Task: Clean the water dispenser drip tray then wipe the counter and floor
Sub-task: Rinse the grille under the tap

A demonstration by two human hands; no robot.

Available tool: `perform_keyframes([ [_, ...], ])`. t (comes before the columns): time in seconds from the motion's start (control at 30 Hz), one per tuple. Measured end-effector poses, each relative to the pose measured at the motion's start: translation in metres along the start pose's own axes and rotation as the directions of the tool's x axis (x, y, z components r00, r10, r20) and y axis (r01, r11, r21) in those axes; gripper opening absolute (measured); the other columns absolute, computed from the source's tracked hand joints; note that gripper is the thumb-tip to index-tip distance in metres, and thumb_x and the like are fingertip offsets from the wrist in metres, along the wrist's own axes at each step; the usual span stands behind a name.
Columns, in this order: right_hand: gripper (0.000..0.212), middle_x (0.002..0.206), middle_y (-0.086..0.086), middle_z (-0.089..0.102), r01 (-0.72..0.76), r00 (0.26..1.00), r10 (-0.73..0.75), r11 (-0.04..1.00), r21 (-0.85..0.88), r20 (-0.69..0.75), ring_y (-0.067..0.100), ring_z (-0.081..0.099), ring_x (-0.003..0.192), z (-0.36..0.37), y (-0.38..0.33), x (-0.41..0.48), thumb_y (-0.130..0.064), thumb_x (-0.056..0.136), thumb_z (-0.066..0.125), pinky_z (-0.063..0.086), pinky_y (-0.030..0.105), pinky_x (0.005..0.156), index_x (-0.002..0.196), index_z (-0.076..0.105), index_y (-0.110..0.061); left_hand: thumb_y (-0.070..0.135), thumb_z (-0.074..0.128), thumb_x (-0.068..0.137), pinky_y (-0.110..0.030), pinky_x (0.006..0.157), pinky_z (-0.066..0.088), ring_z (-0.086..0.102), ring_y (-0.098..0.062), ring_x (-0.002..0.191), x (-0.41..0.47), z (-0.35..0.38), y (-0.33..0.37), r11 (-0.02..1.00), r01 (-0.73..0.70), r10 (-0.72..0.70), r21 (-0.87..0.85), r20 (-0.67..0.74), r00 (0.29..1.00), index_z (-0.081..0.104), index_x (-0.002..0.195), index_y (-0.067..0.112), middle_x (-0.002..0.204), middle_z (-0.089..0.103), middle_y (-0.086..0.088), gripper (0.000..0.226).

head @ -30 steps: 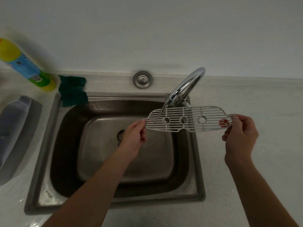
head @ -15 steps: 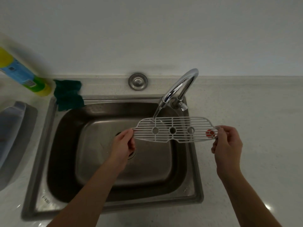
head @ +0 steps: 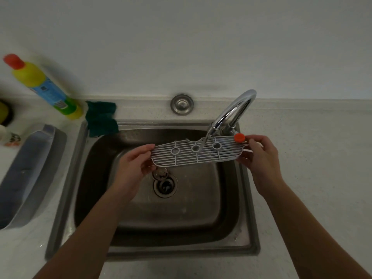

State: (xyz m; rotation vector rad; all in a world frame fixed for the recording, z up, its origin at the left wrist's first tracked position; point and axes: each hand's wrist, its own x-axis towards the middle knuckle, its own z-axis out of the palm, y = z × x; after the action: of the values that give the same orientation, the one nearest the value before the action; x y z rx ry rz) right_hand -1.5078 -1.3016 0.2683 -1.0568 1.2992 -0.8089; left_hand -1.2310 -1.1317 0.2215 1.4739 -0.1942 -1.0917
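The white slatted drip tray grate (head: pixel 187 156), with three round holes and a red float button (head: pixel 239 137) at its right end, is held flat over the steel sink (head: pixel 66 178). My left hand (head: pixel 134 168) pinches its left end and my right hand (head: pixel 261 158) grips its right end. A stream of water from the chrome faucet (head: pixel 235 109) falls onto the grate near its middle hole. The drain (head: pixel 165 186) shows below the grate.
A dark green cloth (head: pixel 101 117) lies over the sink's back left corner. A yellow and blue cleaner bottle (head: pixel 44 85) stands at the back left. A grey tray (head: pixel 26 174) rests on the white counter (head: pixel 312 158) left of the sink.
Both hands carried the grate from beside the faucet to under its spout, over the basin. Its red button end now points to the back, and water now runs onto it.
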Motion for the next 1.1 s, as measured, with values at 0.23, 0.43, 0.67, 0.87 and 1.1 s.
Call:
perform_keyframes([
  [0.23,0.017,0.102,0.011,0.079,-0.006,0.998,0.003,0.999,0.041,0.063,0.026,0.078,0.092,0.037,-0.01,0.001,-0.016,0.102,0.061,0.065,0.039,0.077,0.119,0.064,-0.013,0.017,0.064,0.097,-0.027,0.073,0.062,0.076,-0.017,0.095,-0.011,-0.034,-0.009,0.969,0.033,-0.053,-0.246,-0.077,0.996,0.075,0.12,0.018,0.116,0.078,-0.009,0.025],
  [0.43,0.02,0.106,0.01,0.079,-0.001,0.984,0.01,0.999,-0.049,0.18,0.026,0.077,0.099,0.052,0.003,-0.021,-0.014,0.105,0.056,0.061,0.047,0.09,0.117,0.069,-0.007,0.029,0.06,0.102,-0.03,0.07,0.06,0.073,-0.02,0.086,-0.031,-0.07,-0.025,0.99,0.111,-0.124,-0.084,-0.171,0.977,0.076,0.109,0.011,0.101,0.075,-0.012,0.025],
  [0.67,0.018,0.109,0.004,0.077,0.022,0.985,0.003,0.989,-0.148,0.171,0.021,0.075,0.1,0.057,0.018,-0.028,-0.01,0.104,0.055,0.061,0.051,0.092,0.114,0.069,-0.015,0.035,0.057,0.103,-0.034,0.065,0.05,0.06,-0.02,0.07,-0.035,-0.083,-0.028,0.945,0.018,0.06,0.326,-0.23,0.971,0.075,0.091,0.026,0.079,0.069,-0.007,0.024],
  [0.87,0.021,0.109,0.004,0.077,0.146,0.978,-0.128,0.983,-0.107,0.162,0.024,0.074,0.106,0.051,0.013,-0.007,-0.002,0.103,0.055,0.058,0.053,0.096,0.108,0.072,-0.014,0.036,0.06,0.102,-0.033,0.077,0.062,0.077,-0.025,0.097,-0.017,-0.067,-0.003,0.99,0.109,-0.118,-0.09,-0.092,0.989,0.072,0.114,0.013,0.108,0.079,-0.016,0.029],
  [1.1,0.031,0.121,-0.002,0.073,0.116,0.986,-0.062,0.919,-0.376,0.152,0.015,0.069,0.113,0.036,0.039,0.007,-0.005,0.104,0.051,0.056,0.047,0.102,0.127,0.069,-0.017,-0.003,0.064,0.092,-0.027,0.071,0.062,0.078,-0.022,0.09,-0.02,-0.065,0.011,0.992,-0.049,0.025,-0.115,-0.205,0.978,0.077,0.081,0.02,0.101,0.077,-0.012,0.029],
])
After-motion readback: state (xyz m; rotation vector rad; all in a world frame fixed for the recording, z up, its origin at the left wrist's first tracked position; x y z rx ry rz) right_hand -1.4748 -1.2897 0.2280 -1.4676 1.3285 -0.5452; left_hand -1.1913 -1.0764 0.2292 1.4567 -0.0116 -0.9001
